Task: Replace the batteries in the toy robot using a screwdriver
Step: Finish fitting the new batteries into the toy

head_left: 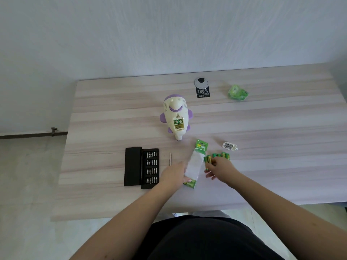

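Note:
The white and purple toy robot (pixel 176 115) lies on its front in the middle of the table, its battery compartment (pixel 178 125) open with green batteries showing in the upper part. My left hand (pixel 173 174) holds the lower end of a green and white battery pack (pixel 195 164). My right hand (pixel 219 166) grips a green battery from a loose cluster of green batteries (pixel 217 156) to the right of the pack. The thin screwdriver (pixel 170 158) lies on the table left of the pack.
An open black bit case (pixel 141 168) with several bits lies at the left. A small white cover with screws (pixel 229 146) sits right of the pack. A crumpled green wrapper (pixel 237 92), a black label (pixel 203 92) and a round cable grommet (pixel 201 82) lie at the back.

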### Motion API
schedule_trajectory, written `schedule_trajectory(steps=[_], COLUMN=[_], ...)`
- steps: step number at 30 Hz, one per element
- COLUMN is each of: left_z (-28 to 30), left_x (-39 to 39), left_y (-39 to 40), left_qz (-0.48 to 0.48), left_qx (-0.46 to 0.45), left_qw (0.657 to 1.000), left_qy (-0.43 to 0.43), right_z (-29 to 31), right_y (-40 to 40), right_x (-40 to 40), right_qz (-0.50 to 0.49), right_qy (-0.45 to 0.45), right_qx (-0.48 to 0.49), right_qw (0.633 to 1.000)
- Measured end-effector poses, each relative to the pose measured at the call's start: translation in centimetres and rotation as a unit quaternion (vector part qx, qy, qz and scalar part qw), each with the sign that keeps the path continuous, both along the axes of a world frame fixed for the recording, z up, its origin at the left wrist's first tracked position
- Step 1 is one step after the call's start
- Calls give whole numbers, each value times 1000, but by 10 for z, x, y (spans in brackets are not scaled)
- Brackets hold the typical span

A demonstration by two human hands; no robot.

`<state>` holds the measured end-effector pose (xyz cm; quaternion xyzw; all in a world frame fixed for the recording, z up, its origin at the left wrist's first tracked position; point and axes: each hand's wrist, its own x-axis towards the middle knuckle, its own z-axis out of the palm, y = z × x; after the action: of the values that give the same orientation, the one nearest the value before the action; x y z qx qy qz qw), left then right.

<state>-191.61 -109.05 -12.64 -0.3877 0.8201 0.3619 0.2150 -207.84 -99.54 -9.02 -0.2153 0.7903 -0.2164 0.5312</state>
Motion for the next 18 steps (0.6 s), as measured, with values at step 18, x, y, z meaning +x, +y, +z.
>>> schedule_trajectory(steps=[18], left_z=[133], left_x=[3], left_y=[-42], left_qz=[202], left_qx=[12], left_qw=[888], left_qy=[412], right_z=[100], right_y=[-41], right_x=[21], right_qz=[32], right_qy=[8], right_qx=[-279], right_qw=[960])
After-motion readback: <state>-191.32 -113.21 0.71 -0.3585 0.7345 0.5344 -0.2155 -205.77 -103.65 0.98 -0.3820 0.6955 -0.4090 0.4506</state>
